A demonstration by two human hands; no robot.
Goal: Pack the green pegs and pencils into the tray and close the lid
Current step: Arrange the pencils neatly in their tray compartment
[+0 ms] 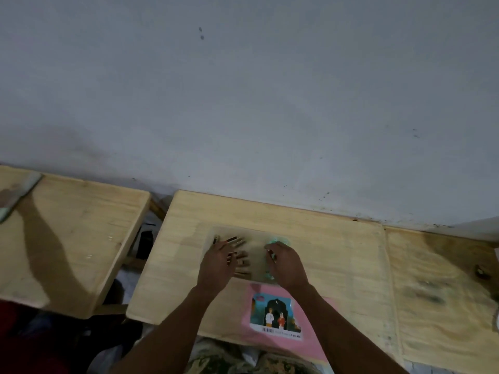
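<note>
Two hands over one tray (256,232): left hand (217,265) flat on pencils (237,240), right hand (287,263) over green pegs (276,242), grip unclear.

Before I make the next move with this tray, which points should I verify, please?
1. Pencils in the tray: ok, on its left side.
2. Green pegs in the tray: ok for those visible, on its right side.
3. Lid closed: not ok; the pink lid lies open beside the tray.
4. Left hand off the tray: not ok; its fingers rest on the pencils.
5. Right hand grip empty: cannot tell; its curled fingers hide it.
</note>
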